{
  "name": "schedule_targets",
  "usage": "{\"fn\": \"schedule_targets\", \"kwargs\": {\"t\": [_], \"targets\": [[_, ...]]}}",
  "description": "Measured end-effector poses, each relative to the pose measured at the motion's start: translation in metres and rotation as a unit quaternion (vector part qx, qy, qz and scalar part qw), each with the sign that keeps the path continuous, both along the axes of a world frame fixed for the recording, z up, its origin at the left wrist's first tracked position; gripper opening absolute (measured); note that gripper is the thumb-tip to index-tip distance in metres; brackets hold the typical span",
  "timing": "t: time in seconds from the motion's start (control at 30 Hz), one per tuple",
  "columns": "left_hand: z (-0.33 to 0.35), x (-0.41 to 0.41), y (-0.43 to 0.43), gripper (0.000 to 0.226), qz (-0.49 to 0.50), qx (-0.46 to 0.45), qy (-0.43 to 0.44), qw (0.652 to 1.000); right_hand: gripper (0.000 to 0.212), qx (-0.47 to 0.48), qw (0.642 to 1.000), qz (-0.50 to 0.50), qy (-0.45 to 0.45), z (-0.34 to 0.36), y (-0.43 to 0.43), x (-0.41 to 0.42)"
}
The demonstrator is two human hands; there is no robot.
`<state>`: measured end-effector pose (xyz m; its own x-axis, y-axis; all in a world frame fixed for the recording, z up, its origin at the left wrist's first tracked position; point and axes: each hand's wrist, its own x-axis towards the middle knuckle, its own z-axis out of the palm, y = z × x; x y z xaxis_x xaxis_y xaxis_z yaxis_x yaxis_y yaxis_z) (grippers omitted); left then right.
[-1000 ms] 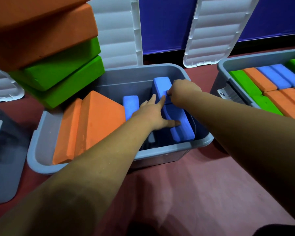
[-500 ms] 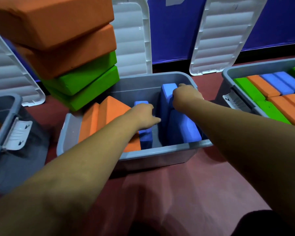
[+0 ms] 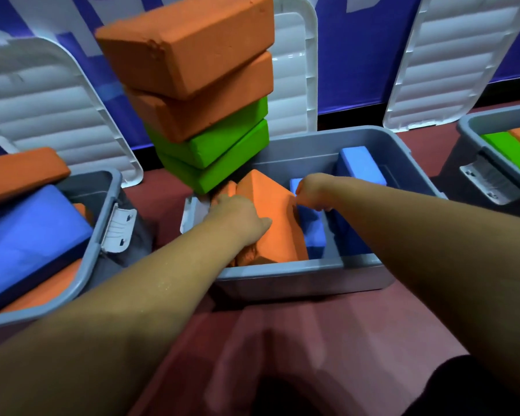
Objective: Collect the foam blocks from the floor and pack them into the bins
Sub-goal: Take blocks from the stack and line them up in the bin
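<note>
The middle grey bin (image 3: 285, 268) holds two orange foam blocks leaning on edge at its left and blue blocks at its right. My left hand (image 3: 240, 220) grips the larger leaning orange block (image 3: 276, 223), fingers in the gap on its left side. My right hand (image 3: 312, 190) is curled over the top of a small blue block (image 3: 311, 235) standing just right of that orange block. A taller blue block (image 3: 360, 165) stands upright at the bin's right end. A tilted stack of two orange (image 3: 192, 46) and two green blocks (image 3: 222, 145) leans at the bin's back left corner.
A grey bin on the left (image 3: 81, 274) holds blue and orange blocks, one orange block lying across its rim. Another bin at the far right (image 3: 470, 123) holds green and orange blocks. White lids (image 3: 57, 109) lean against the blue wall. The floor is dark red.
My left hand moved left from the small blue block onto the leaning orange block. My right hand left the upright blue block and came onto the small one. The view shifted left.
</note>
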<state>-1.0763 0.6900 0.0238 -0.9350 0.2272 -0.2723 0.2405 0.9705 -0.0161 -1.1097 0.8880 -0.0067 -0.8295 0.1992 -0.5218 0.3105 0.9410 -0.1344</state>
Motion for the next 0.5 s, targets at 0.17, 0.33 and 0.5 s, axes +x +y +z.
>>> {"fn": "schedule_targets", "kwargs": {"t": [0.17,0.33,0.5], "targets": [[0.003,0.016,-0.013,0.084,-0.033,0.038,-0.035,0.998,0.084,-0.24,0.956,-0.168,-0.029,0.009,-0.023,-0.004],[0.004,0.021,-0.01,0.092,-0.021,0.22,-0.037,0.975,0.115,-0.314,0.915,-0.254,-0.021,0.03,-0.034,0.0],[0.004,0.033,0.004,0.107,-0.007,0.324,-0.005,0.946,0.129,-0.365,0.885,-0.291,0.007,0.047,-0.018,0.003]]}}
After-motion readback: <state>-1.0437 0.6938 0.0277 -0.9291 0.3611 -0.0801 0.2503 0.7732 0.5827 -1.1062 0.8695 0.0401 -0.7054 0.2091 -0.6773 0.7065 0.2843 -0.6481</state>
